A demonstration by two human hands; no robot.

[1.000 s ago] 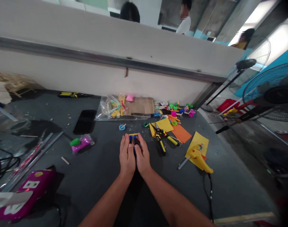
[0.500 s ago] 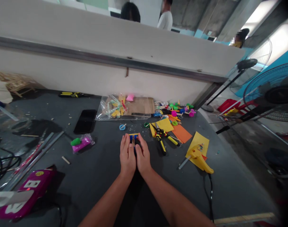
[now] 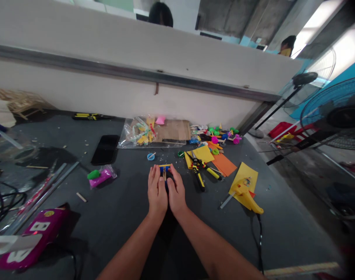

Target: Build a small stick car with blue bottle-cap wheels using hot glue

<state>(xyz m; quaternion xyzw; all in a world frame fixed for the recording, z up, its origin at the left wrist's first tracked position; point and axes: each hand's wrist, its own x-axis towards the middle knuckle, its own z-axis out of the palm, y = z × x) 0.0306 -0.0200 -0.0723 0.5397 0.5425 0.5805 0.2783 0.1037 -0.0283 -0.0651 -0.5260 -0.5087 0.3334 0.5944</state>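
Side by side at the middle of the dark table, my left hand (image 3: 157,196) and my right hand (image 3: 177,194) are closed around a small blue piece (image 3: 167,168) with a yellow far edge and a light stick-like strip down its middle. The palms and fingers hide most of it, so its exact kind is unclear. Just beyond my left hand lies a light blue ring (image 3: 150,156) with a small stick. To the right of my right hand, yellow-and-black pliers (image 3: 199,167) rest spread on yellow paper (image 3: 205,153).
A yellow glue gun (image 3: 245,193) lies on paper to the right. On the left are a black phone (image 3: 105,149), purple and green clay (image 3: 101,177) and a magenta power strip (image 3: 39,237). A plastic bag (image 3: 131,134) and colourful bits (image 3: 214,139) line the white partition (image 3: 107,93).
Both hands stay in place around the blue piece. Behind the partition, the person in white has left view and another person at the right has shifted left.
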